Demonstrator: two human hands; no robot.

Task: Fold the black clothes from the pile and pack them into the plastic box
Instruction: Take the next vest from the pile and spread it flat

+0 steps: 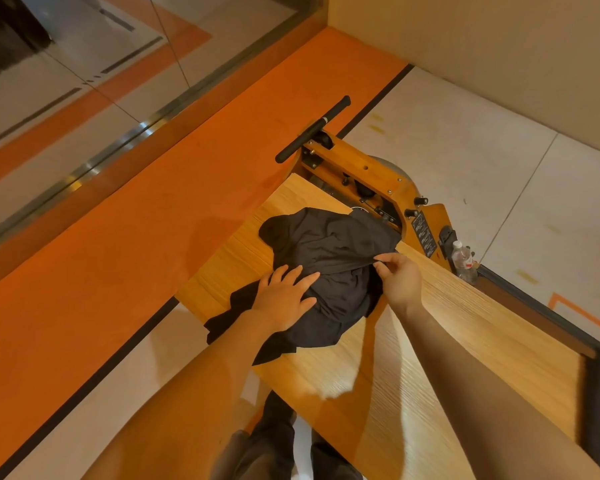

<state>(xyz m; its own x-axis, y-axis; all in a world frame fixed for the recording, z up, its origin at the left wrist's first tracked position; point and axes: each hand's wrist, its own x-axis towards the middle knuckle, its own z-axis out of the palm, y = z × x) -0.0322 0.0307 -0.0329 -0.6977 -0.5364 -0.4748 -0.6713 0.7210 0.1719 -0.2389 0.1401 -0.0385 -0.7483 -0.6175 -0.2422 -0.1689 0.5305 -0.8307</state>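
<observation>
A crumpled black garment (329, 268) lies on the wooden worktop (413, 368), near its far end, with one corner hanging over the left edge. The left hand (284, 299) rests flat on the cloth with straight, spread fingers, so its grip is open, while the right hand (400, 277) pinches a fold of the garment between thumb and fingers. Behind the worktop stands a wooden machine (371, 181) with a black handle, and a plastic bottle (463, 259) is just beside it.
</observation>
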